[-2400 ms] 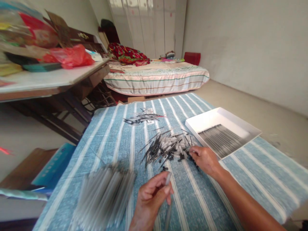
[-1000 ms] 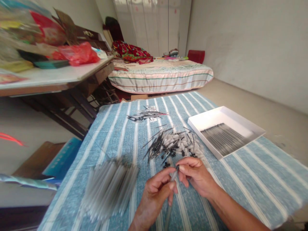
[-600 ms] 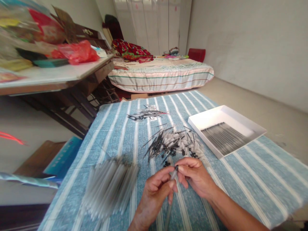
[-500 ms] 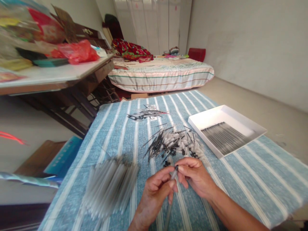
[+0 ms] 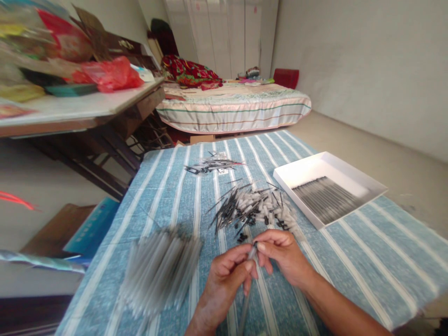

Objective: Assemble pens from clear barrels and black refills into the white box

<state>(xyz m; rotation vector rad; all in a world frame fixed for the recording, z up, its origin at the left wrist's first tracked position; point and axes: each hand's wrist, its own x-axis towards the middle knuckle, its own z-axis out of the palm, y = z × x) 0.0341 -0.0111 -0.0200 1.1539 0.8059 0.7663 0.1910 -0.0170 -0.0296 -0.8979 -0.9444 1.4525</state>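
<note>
My left hand (image 5: 229, 275) is closed around a thin, translucent grey pen barrel (image 5: 245, 305), which slants down toward the table's near edge. At the barrel's upper end, thumb and forefinger of my right hand (image 5: 280, 252) pinch a small black plug (image 5: 255, 244). The plug touches the barrel's tip; how deep it sits is hidden by the fingers. Just beyond my hands lies a loose heap of small parts (image 5: 255, 205), thin black rods and short white and black pieces. To the left of my left hand rests a thick bundle of similar translucent barrels (image 5: 163, 270).
An open white box (image 5: 371, 189) at the right holds a row of dark, slender pens (image 5: 325, 200). Farther back is a smaller pile of thin black pieces (image 5: 215, 164). All lie on a blue striped cloth (image 5: 168, 186). A cluttered side table (image 5: 115, 105) stands left, a bed (image 5: 238, 109) behind.
Both hands keep nearly the same place and grip. The black plug shows slightly less between the fingertips. The view has shifted very slightly.
</note>
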